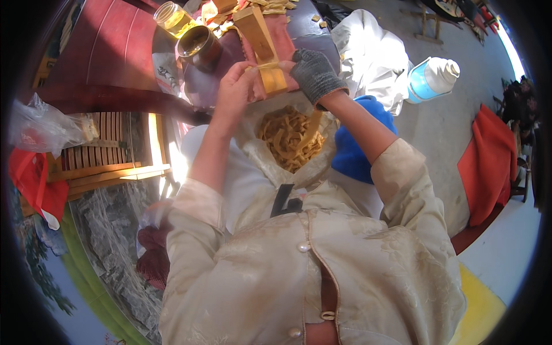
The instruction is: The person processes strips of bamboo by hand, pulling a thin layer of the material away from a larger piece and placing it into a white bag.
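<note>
My bare left hand [238, 84] and my right hand [314, 74], in a grey fingerless glove, meet at a wooden block tool [258, 39] on a pink cloth [281, 32]. A thin yellowish strip [269, 65] lies across the block, its left end pinched in my left fingers and its right end at my right fingertips. Below my hands, an open pale sack [263, 153] in my lap holds many curled tan strips [291, 138]. One longer strip hangs beneath my right wrist into the sack.
A dark mug [207, 54] and a glass jar [172, 19] with yellow contents stand left of the block. Yellowish pieces [271, 6] lie behind it. A white cloth [373, 51], a blue cloth item [362, 138] and a white-and-blue container [431, 79] are at right; a red bench [116, 47] is at left.
</note>
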A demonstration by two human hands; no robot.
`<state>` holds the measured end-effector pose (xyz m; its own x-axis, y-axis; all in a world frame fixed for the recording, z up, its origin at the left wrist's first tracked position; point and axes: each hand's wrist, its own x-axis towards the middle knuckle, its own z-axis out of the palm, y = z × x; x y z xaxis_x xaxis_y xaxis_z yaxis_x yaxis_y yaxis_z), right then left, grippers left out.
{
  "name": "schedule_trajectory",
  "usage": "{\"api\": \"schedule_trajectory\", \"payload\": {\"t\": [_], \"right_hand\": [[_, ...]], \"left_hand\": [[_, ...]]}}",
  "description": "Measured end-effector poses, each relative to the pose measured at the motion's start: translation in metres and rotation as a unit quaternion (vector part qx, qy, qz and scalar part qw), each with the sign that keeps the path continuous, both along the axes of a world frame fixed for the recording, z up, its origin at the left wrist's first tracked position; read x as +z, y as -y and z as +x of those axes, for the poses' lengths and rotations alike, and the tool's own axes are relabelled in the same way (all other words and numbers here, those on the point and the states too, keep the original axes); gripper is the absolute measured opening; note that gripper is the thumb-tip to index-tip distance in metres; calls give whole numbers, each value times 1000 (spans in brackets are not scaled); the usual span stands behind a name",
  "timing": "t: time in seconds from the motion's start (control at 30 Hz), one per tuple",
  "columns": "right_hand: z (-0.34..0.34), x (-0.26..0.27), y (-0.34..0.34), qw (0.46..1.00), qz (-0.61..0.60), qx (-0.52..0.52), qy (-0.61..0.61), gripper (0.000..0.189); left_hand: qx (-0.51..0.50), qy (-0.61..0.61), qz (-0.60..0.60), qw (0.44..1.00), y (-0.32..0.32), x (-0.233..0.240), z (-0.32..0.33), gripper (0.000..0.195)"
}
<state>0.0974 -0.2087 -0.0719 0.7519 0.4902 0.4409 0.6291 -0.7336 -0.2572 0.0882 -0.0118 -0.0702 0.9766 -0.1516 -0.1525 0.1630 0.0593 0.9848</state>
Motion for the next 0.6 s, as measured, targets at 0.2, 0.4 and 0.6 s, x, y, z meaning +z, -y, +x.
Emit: {"api": "schedule_trajectory", "payload": {"t": [0.2, 0.4, 0.6], "right_hand": [[12, -11, -18, 964, 186, -123, -143, 19], [-20, -10, 0, 978, 39, -140, -150, 23], [-75, 19, -29, 959, 268, -32, -89, 17]], "left_hand": [[0, -1, 106, 994, -2, -10, 15, 15], [-1, 133, 275, 952, -14, -40, -8, 20], [-33, -81, -20, 996, 18, -4, -91, 29]]}}
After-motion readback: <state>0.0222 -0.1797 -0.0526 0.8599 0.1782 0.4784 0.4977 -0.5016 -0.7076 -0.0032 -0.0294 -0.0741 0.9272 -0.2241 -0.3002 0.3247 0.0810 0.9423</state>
